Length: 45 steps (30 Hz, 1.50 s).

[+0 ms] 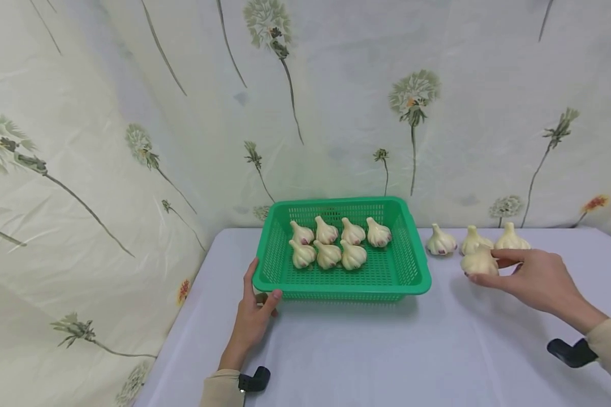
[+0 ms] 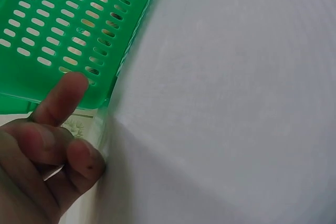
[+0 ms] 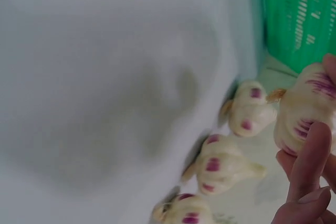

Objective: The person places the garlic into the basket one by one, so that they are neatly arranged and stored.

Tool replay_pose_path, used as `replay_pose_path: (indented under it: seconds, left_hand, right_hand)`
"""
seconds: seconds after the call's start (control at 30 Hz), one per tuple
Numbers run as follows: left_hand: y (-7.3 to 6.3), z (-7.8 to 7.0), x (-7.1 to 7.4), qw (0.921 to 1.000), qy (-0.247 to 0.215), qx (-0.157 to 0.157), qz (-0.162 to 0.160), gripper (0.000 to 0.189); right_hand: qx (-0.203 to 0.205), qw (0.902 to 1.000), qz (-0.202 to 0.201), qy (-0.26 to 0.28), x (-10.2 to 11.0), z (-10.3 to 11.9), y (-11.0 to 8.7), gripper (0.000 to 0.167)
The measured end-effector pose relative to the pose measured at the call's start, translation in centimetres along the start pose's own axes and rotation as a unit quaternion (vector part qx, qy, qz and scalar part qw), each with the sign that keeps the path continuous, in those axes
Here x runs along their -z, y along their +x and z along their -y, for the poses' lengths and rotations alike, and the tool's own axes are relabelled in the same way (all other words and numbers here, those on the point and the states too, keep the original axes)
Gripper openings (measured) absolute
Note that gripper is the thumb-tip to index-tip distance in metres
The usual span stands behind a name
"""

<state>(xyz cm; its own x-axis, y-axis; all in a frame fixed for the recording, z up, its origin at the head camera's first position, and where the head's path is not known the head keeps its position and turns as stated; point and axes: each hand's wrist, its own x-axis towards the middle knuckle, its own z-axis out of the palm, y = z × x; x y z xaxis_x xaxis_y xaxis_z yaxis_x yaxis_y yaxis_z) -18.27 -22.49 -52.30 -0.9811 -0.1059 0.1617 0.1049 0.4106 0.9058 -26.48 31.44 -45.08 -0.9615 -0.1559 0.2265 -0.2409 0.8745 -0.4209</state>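
My right hand (image 1: 537, 280) pinches a garlic bulb (image 1: 480, 262) between thumb and fingers, above the table to the right of the basket. Purple streaks mark this bulb (image 3: 304, 114) in the right wrist view. Behind it, three more garlic bulbs (image 1: 441, 241) stand in a row. My left hand (image 1: 254, 319) is at the front left corner of the green plastic basket (image 1: 336, 290); its index finger lies along the left side and its thumb is at the front wall. Inside the basket, several garlic bulbs (image 1: 353, 255) form two rows, the back row one longer.
A pale cloth covers the table (image 1: 346, 350). Just behind the table hangs a flower-printed curtain (image 1: 336, 113), which also runs along the left side. Each wrist wears a black strap with a small device (image 1: 572, 353).
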Motion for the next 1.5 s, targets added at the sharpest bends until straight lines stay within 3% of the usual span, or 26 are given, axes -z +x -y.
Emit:
replay_pose_path:
  seconds: [0.5, 0.8, 1.03, 1.23, 1.5]
  left_hand:
    - [-0.1, -0.2, -0.1, 1.0000, -0.006, -0.006, 0.002, 0.087]
    - [0.0, -0.1, 0.1, 0.9999, -0.011, -0.012, 0.004, 0.087]
    - [0.0, 0.1, 0.1, 0.9998, -0.016, -0.012, 0.008, 0.088]
    - [0.0, 0.0, 0.2, 0.9998, -0.012, -0.009, 0.008, 0.088]
    - [0.1, 0.1, 0.2, 0.9999, -0.011, -0.010, 0.005, 0.088]
  right_hand:
    - [0.038, 0.9962, -0.004, 0.078, 1.8, 5.8, 3.9, 0.068]
    - [0.085, 0.9900, 0.050, 0.100, 1.0, 10.3, 5.8, 0.064]
    - [0.132, 0.9795, 0.127, 0.084, -0.5, 13.3, 7.5, 0.066]
    - [0.160, 0.9694, 0.179, 0.051, -1.1, 15.0, 9.5, 0.073]
    - [0.170, 0.9624, 0.211, 0.018, -3.4, 15.4, 11.3, 0.065]
